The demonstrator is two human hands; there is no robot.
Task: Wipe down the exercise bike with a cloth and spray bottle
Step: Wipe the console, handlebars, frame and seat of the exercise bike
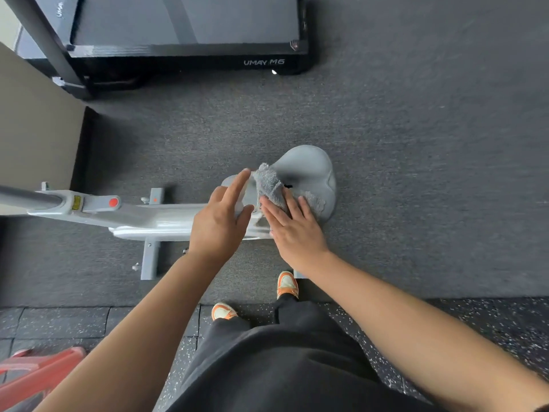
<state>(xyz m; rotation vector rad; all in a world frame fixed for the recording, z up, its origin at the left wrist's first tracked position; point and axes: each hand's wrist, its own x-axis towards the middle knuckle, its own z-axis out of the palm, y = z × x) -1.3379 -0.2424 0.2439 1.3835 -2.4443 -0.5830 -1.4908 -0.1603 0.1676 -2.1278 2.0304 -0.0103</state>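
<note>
The exercise bike's white frame runs from the left edge to its grey seat in the middle of the view. A grey fluffy cloth lies bunched on the front part of the seat. My right hand lies flat on the cloth, its straight fingers pressing it onto the seat. My left hand holds the narrow nose of the seat between thumb and curled fingers, with the index finger stretched out straight. No spray bottle is in view.
A black treadmill marked UMAY M6 stands on the dark carpet beyond the bike. A beige panel rises at the left. A red object sits at the lower left. My feet in orange-and-white shoes stand beside the bike.
</note>
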